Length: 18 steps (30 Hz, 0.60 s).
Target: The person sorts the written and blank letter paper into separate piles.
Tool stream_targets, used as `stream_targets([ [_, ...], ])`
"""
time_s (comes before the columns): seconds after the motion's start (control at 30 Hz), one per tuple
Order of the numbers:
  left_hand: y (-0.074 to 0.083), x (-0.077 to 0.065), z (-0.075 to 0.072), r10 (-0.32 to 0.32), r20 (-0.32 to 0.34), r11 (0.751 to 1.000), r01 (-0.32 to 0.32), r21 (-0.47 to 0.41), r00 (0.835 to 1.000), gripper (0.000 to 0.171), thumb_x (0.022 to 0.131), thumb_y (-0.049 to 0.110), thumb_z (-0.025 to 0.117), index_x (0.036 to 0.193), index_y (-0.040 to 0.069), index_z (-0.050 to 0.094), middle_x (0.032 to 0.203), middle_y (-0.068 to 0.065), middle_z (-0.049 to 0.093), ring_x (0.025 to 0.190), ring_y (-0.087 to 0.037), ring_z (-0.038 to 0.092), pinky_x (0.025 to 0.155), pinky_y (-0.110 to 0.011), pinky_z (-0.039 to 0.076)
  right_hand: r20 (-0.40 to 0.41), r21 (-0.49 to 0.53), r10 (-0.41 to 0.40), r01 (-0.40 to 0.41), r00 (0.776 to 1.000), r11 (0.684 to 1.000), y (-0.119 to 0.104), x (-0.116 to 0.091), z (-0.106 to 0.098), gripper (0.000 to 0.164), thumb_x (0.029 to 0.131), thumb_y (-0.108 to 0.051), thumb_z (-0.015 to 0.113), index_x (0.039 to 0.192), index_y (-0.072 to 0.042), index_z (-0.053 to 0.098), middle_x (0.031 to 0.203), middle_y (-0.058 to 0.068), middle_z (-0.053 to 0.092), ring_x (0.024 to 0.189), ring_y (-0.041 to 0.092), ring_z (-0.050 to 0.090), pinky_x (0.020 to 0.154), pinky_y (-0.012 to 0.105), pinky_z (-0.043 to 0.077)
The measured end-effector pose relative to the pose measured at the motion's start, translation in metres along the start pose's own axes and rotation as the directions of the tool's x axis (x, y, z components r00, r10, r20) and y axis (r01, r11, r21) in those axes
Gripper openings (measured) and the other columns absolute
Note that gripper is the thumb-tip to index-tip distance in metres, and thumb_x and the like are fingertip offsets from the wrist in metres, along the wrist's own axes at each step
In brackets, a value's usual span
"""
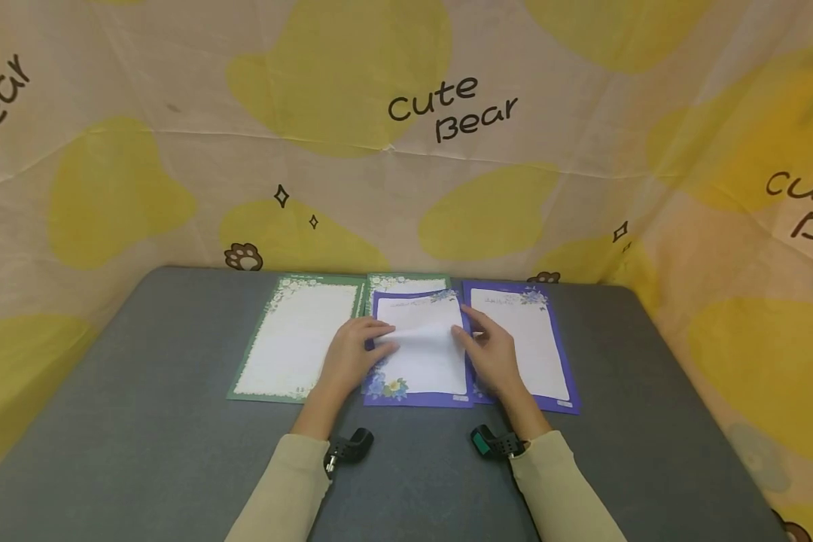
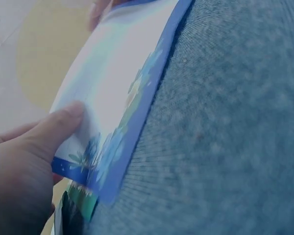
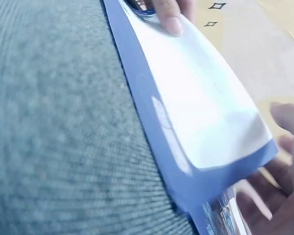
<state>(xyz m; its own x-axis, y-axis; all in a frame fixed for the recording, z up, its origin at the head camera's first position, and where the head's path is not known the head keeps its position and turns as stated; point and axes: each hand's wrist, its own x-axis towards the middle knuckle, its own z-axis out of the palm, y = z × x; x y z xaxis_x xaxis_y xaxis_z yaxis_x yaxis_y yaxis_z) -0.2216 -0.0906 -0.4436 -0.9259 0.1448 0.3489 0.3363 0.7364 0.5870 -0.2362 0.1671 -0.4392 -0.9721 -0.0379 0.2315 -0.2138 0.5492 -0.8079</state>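
A sheet of stationery paper with a blue-purple border and blue flowers [image 1: 423, 369] lies in the middle of the head view, bent up across its middle. My left hand [image 1: 352, 350] pinches its left edge, and the left wrist view shows the thumb [image 2: 63, 120] on the sheet's face and a fingertip below the edge. At the right edge is my right hand [image 1: 491, 350], its fingers spread. In the right wrist view its thumb [image 3: 286, 115] stands apart from the paper, with the other fingers by the edge and partly below it.
A green-bordered sheet [image 1: 305, 331] lies on the left, and another green-bordered sheet [image 1: 406, 282] is mostly covered behind the held one. To the right lies a second purple-bordered sheet [image 1: 525, 339]. All are on a grey table [image 1: 156, 452] backed by a printed curtain [image 1: 352, 188].
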Motion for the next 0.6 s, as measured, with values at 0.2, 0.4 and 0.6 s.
stream_targets([
  [0.2,0.004,-0.001,-0.002,0.007,0.034,0.999,-0.005,-0.047,0.999,0.041,0.086,0.030,0.081,0.123,0.015,0.074,0.133,-0.007,0.069,0.131,-0.032,0.058,0.114,-0.052,0.044,0.019,0.257,0.041,-0.044,0.999,0.966,-0.001,0.002,-0.002,0.039,0.098,-0.016,0.067,0.137,-0.011,0.064,0.147,0.011,0.058,0.139,0.033,0.053,0.113,0.047,0.046],
  [0.4,0.007,0.000,-0.002,-0.074,0.061,0.988,0.082,-0.130,0.995,0.058,0.088,0.041,0.077,0.139,0.015,0.063,0.157,-0.010,0.048,0.147,-0.036,0.042,0.119,-0.057,0.035,0.035,0.382,0.161,-0.162,0.986,0.910,-0.002,0.004,-0.006,0.038,0.098,-0.013,0.066,0.135,-0.014,0.066,0.150,0.007,0.057,0.138,0.028,0.055,0.108,0.039,0.051],
  [0.6,0.012,0.001,-0.003,-0.211,0.005,0.914,0.199,-0.353,0.978,0.050,0.097,0.039,0.067,0.143,0.020,0.060,0.151,-0.014,0.054,0.138,-0.036,0.054,0.114,-0.054,0.044,0.056,0.446,0.217,-0.219,0.974,0.868,-0.004,0.005,-0.012,0.039,0.099,-0.015,0.065,0.138,-0.019,0.063,0.146,0.007,0.060,0.123,0.026,0.066,0.087,0.020,0.059],
])
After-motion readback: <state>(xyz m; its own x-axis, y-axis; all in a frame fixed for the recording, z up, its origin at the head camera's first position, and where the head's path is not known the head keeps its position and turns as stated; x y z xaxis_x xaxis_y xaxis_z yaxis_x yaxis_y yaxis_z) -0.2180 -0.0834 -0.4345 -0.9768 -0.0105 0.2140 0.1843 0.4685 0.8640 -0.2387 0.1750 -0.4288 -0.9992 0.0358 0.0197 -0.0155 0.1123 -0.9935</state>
